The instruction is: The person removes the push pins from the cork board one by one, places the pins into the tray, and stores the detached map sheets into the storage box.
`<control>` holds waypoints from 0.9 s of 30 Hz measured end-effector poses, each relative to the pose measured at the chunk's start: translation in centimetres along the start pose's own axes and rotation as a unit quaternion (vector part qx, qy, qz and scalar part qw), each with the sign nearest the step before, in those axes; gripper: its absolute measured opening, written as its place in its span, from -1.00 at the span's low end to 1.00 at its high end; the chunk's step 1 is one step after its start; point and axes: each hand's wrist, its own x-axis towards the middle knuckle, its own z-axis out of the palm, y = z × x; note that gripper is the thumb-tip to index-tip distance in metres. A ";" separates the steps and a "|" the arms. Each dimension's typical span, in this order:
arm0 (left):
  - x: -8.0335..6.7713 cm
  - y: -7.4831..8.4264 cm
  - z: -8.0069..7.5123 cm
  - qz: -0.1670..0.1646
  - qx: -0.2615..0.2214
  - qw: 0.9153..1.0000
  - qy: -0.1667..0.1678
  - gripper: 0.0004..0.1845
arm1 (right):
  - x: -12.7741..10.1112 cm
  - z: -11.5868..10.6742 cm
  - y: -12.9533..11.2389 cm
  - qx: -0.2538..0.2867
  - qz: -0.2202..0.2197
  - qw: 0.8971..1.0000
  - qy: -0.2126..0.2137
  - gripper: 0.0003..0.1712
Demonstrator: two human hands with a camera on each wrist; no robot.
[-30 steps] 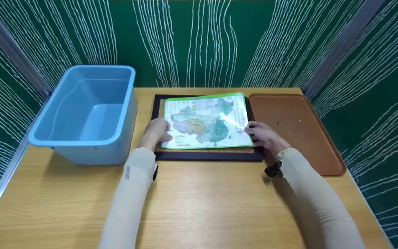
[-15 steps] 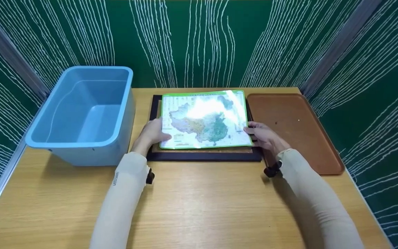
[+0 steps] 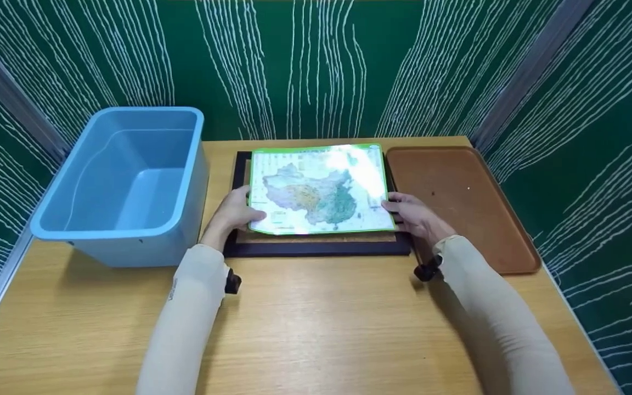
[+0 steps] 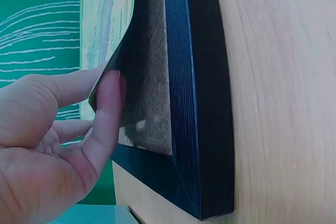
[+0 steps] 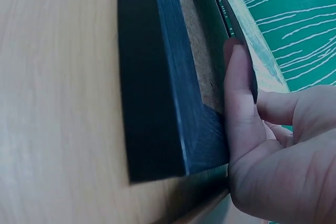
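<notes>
A thin map sheet (image 3: 310,192) with a green border is raised above a dark frame (image 3: 316,249) that has a brown cork-like panel (image 4: 149,77). My left hand (image 3: 233,211) pinches the sheet's left edge, thumb on top and fingers beneath. At the opposite edge, my right hand (image 3: 412,214) pinches it in the same way. Both wrist views show a gap between the sheet's dark underside and the panel. The sheet bends a little where the left fingers (image 4: 109,95) hold it. Glare covers its upper right part, and most of the panel is hidden beneath it.
A deep blue plastic bin (image 3: 192,175) stands on the left of the wooden table (image 3: 316,318). To the right lies a brown tray (image 3: 458,208), touching or close to the frame. Green walls (image 3: 321,66) with white wavy lines enclose the back and sides.
My left hand has shifted its hold on the sheet's left edge, its thumb now lying on top. The sheet has tilted slightly, so the glare has moved. The right hand keeps its hold.
</notes>
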 end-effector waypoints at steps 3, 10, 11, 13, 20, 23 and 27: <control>-0.4 0.1 -0.1 -0.040 -0.029 0.999 -0.021 -0.41 | 0.0 0.0 0.0 -0.001 0.000 1.000 -0.001 -0.35; -0.7 0.4 -0.1 -0.082 -0.054 0.993 -0.062 -0.41 | 0.0 -0.1 -0.2 0.002 -0.003 1.000 -0.005 -0.46; -0.7 0.4 -0.1 -0.081 -0.052 0.993 -0.062 -0.38 | 0.0 0.0 -0.2 0.002 -0.002 1.000 -0.003 -0.48; -0.6 0.4 -0.1 -0.079 -0.049 0.994 -0.062 -0.33 | 0.0 0.0 -0.2 0.001 -0.003 1.000 0.002 -0.52; -0.7 0.3 0.0 -0.073 -0.047 0.995 -0.056 -0.27 | -0.2 0.1 -0.2 -0.001 -0.013 1.000 0.000 -0.63; -0.7 0.1 0.0 -0.077 -0.050 0.994 -0.059 -0.23 | -0.2 0.2 0.0 -0.007 -0.019 1.000 -0.005 -0.68; -0.8 -0.4 -0.1 -0.078 -0.050 0.994 -0.063 -0.21 | 0.1 0.6 0.2 -0.006 -0.018 1.000 -0.011 -0.72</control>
